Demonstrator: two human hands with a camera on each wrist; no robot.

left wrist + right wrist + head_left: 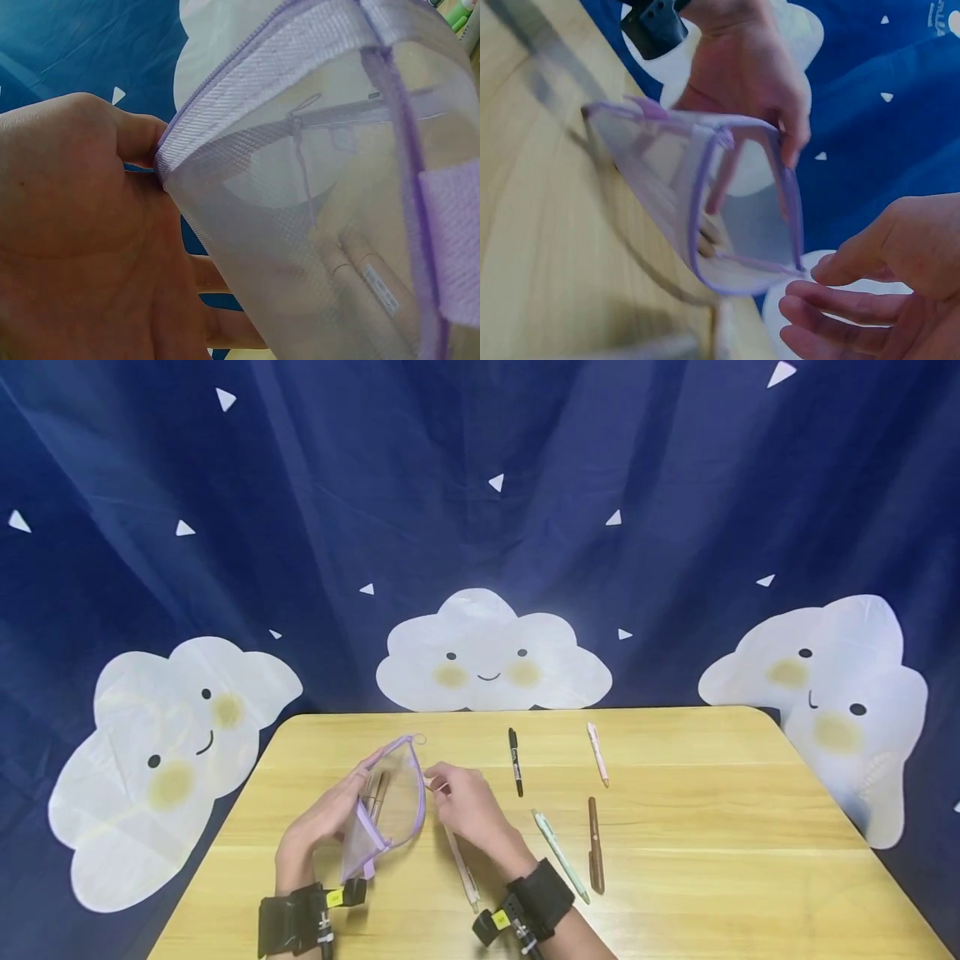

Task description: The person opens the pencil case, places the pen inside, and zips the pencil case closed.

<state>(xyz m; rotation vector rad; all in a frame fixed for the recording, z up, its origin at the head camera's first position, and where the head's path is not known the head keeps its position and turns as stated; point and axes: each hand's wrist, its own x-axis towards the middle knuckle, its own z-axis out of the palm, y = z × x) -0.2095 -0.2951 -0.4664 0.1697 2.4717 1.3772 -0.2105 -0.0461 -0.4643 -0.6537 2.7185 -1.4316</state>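
Note:
My left hand (330, 806) grips a see-through mesh zip pouch (401, 793) with lilac edging by its side, thumb at the zip edge (225, 112). The pouch is tilted with its mouth spread towards the right hand. Inside lie brown pens (379, 277), one bearing a white label. My right hand (468, 806) is beside the mouth; in the right wrist view its thumb and loosely bent fingers (847, 300) are close to the pouch's corner, with no pen visible between them. A pale pink pen (462, 870) lies on the table beneath the right forearm.
On the wooden table (712, 860), right of the hands, lie a black double-ended marker (515, 762), a pink pen (597, 754), a mint green pen (561, 856) and a brown marker (596, 845). A dark blue curtain (660, 568) with clouds hangs behind the table.

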